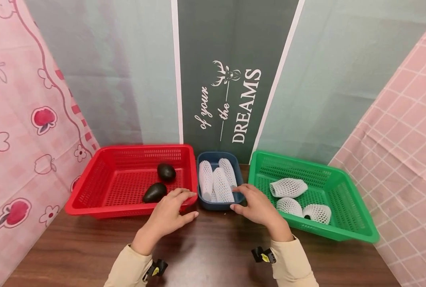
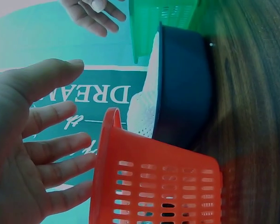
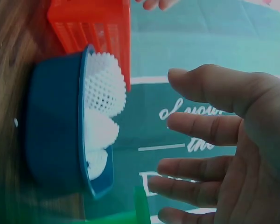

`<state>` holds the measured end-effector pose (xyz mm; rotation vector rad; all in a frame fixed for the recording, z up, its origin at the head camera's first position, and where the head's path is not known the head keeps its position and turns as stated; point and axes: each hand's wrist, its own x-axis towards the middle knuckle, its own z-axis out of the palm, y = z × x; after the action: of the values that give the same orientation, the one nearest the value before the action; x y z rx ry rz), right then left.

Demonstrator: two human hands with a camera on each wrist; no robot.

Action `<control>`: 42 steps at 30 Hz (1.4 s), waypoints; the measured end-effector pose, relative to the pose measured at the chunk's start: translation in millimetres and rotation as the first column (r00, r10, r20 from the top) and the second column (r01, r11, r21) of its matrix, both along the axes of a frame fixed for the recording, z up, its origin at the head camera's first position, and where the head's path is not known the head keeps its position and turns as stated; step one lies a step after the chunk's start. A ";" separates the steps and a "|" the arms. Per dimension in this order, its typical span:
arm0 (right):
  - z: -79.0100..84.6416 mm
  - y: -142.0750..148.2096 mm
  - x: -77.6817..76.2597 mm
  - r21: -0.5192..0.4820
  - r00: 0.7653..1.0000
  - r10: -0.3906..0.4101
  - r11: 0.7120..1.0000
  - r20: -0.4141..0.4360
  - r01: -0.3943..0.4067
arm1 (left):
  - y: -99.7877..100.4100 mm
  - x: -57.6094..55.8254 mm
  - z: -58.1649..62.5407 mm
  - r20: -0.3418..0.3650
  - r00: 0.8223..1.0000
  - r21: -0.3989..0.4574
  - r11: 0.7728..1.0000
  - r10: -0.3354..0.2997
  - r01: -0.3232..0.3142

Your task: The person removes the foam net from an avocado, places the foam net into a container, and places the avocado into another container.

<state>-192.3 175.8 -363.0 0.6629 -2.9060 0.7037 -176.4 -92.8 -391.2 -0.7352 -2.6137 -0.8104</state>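
Observation:
My left hand [image 1: 168, 213] hovers over the near right corner of the red basket [image 1: 91, 199], fingers loosely extended and holding nothing. Two dark avocados [image 1: 154, 193] lie in that basket, one behind the other. Over the right side of the blue bin [image 1: 218, 206] is my right hand [image 1: 257, 207], its fingers spread and nothing between them. Several white foam net sleeves [image 1: 222, 185] lie lengthwise in the bin. The green basket [image 1: 356, 231] holds three things in white foam netting [image 1: 288, 187]; a dark spot shows at the end of one.
The three containers stand side by side on a brown wooden table [image 1: 213, 255], close against a grey-green cloth backdrop [image 1: 213, 40] with white lettering. Pink patterned cloth [image 1: 15, 159] hangs at the left, pink checked cloth [image 1: 410, 139] at the right.

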 end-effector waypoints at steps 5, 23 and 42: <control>-1.1 11.6 0.7 0.018 0.999 -0.051 0.999 0.007 0.050 | 3.5 0.1 -1.8 -0.018 1.000 -0.050 0.999 -0.005 0.004; -6.1 50.3 -1.2 -0.009 0.995 -0.104 0.995 0.003 0.104 | 31.6 -2.5 -3.2 -0.056 0.995 -0.092 0.993 -0.081 0.076; -22.4 91.3 -13.9 -0.031 0.982 -0.177 0.983 0.064 0.179 | 69.1 -9.6 -3.4 -0.074 0.983 -0.167 0.974 -0.169 0.154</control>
<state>-206.1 267.1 -385.4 0.3776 -2.9511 0.7655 -186.0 -23.8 -394.6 -1.0160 -2.5872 -0.5992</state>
